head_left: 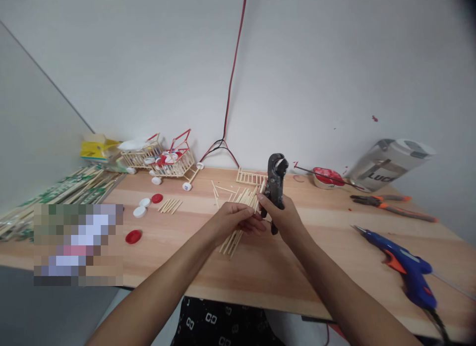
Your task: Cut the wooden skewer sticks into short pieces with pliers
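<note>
My right hand (284,214) is wrapped round a black hand cutter (275,180), held upright with its metal jaws at the top. Beside the cutter, a thin wooden stick (261,193) rises past my right thumb, its lower end at the fingertips of my left hand (238,219). The thumb and fingers of that hand are closed together in a pinch, partly hiding the stick's end. Beneath both hands lies a loose pile of similar wooden sticks (229,243). Behind them a small ladder-like stick frame (252,178) rests on the table.
Two stick-built carts (174,163) with cap wheels stand at the back left. Bottle caps (133,237) and a row of short sticks (170,206) lie left of my hands. On the right are orange-handled pliers (394,207), a blue glue gun (399,264) and a red-stained cup (327,178).
</note>
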`<move>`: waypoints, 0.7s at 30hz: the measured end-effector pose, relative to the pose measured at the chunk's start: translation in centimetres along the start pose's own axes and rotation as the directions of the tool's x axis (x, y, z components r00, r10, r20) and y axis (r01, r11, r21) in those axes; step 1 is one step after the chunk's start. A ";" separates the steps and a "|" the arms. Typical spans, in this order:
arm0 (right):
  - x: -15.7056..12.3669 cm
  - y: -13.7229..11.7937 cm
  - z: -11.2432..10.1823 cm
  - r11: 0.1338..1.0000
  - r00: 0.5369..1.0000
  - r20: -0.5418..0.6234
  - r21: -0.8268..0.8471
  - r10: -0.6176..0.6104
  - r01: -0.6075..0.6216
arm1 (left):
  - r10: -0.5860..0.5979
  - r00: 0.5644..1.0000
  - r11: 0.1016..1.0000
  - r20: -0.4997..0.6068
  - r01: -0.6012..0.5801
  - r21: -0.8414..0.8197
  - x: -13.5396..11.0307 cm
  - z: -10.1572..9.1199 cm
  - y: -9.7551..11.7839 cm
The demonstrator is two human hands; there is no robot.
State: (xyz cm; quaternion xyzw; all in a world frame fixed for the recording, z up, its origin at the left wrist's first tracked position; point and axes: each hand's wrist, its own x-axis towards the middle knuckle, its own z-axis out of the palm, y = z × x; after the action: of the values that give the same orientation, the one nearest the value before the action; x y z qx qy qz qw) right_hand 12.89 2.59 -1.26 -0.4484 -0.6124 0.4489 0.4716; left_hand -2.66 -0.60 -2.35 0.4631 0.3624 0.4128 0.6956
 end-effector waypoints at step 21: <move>0.0 -0.1 -0.3 0.918 0.958 0.252 0.330 0.140 -0.221 | 0.379 0.924 0.633 0.053 -0.301 0.713 -0.7 0.9 0.7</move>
State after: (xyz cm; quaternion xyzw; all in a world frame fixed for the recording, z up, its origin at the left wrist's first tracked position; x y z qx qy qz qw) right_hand 13.16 2.62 -1.11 -0.3578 -0.5261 0.6411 0.4291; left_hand -2.30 -1.41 -1.36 0.7326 0.4338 0.3875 0.3535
